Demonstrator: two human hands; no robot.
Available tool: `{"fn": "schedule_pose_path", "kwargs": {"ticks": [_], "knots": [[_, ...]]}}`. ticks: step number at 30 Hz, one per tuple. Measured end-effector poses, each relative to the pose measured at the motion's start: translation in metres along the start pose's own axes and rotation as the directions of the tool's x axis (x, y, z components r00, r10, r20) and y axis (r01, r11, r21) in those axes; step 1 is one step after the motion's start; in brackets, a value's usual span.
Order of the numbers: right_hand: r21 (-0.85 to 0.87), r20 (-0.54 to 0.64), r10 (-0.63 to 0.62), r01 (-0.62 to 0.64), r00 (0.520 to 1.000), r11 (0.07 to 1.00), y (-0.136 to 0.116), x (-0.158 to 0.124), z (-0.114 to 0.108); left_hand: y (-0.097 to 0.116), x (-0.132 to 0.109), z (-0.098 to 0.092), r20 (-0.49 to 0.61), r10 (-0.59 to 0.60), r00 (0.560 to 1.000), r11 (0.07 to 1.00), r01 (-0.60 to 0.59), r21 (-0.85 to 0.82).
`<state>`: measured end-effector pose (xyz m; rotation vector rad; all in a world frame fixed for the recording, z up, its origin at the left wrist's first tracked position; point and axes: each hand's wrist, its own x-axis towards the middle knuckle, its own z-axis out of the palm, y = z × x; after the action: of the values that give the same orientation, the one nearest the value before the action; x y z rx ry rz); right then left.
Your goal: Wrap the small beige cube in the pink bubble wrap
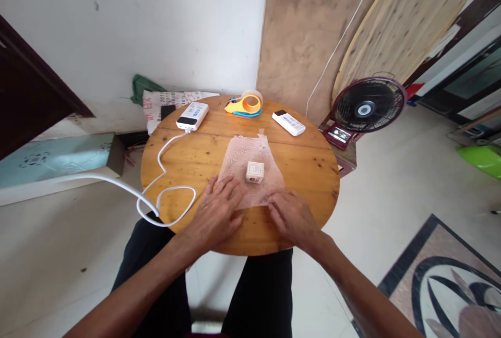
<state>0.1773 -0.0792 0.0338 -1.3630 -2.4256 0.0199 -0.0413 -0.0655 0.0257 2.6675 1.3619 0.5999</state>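
Note:
A sheet of bubble wrap (238, 153) lies spread on the round wooden table (309, 171). On it sits a small cream-coloured box (255, 172) with print and a red mark on its front. My left hand (223, 205) rests flat on the wrap's near left edge, fingers stretched out, left of the box. At the near right corner, my right hand (291, 215) has its curled fingers pressed together on the wrap's edge. Its fingertips are partly hidden. Neither hand touches the box.
Along the table's far side are a white power bank (193, 116) with a white cable (160, 163), an orange tape dispenser (246, 104) and a second white power bank (288, 122). A fan (366, 108) stands beyond the table's right side. The cable loops over the left edge.

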Motion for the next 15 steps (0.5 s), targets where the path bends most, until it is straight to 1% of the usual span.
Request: {"fn": "schedule_pose_path", "kwargs": {"ticks": [2,4,6,7,9,12,15], "knots": [[0.097,0.018,0.073,-0.075,0.997,0.992,0.002,0.009,-0.014,-0.002,0.008,0.001,-0.065,-0.015,0.998,1.000,0.015,0.004],[0.200,0.043,0.126,-0.132,0.991,0.971,0.003,0.016,-0.026,-0.005,0.018,0.001,-0.128,-0.030,0.991,0.999,0.026,-0.030],[0.282,0.082,0.127,-0.145,0.988,0.948,0.005,0.022,-0.034,-0.009,0.030,0.000,-0.177,-0.057,0.983,0.995,0.042,-0.088],[0.296,0.102,0.117,-0.143,0.988,0.945,0.006,0.025,-0.036,-0.011,0.036,-0.001,-0.189,-0.078,0.979,0.991,0.056,-0.117],[0.263,0.132,0.101,-0.133,0.986,0.956,0.009,0.029,-0.035,-0.015,0.048,-0.002,-0.183,-0.129,0.975,0.980,0.098,-0.171],[0.183,0.157,0.115,-0.143,0.981,0.973,0.017,0.036,-0.027,-0.020,0.065,-0.001,-0.134,-0.230,0.964,0.947,0.190,-0.259],[0.199,0.175,0.168,-0.202,0.970,0.959,0.029,0.042,-0.024,-0.023,0.078,0.004,-0.070,-0.359,0.931,0.861,0.301,-0.409]]}}
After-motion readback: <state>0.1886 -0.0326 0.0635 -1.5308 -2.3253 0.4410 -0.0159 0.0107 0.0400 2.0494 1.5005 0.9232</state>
